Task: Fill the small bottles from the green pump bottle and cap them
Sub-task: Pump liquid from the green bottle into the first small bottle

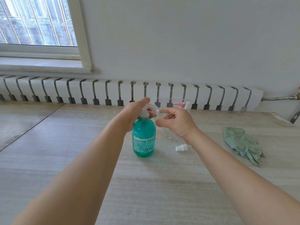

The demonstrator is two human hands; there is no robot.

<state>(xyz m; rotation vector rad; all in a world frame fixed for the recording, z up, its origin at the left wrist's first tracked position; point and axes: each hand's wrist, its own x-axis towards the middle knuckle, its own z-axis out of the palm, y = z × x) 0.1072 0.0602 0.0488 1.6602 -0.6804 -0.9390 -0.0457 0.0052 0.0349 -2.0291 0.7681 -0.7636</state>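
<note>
The left hand [135, 113] lies over the white pump head of the green bottle [143, 138], fingers curled around the top, palm against the neck; the right hand [176, 123] pinches a small clear bottle [158, 113] between thumb and fingers, tilted, its open mouth right at the pump's spout; the green bottle stands upright on the desk [146, 184], between the two forearms; just right of it, below the right wrist, a white cap [181, 148] lies on its side; a clear item sits on the desk under the right hand, too faint to tell; behind the hand stand a pink pump top [179, 104] and a white bottle top [188, 106]; well to the right lies a crumpled green cloth [241, 144].
</note>
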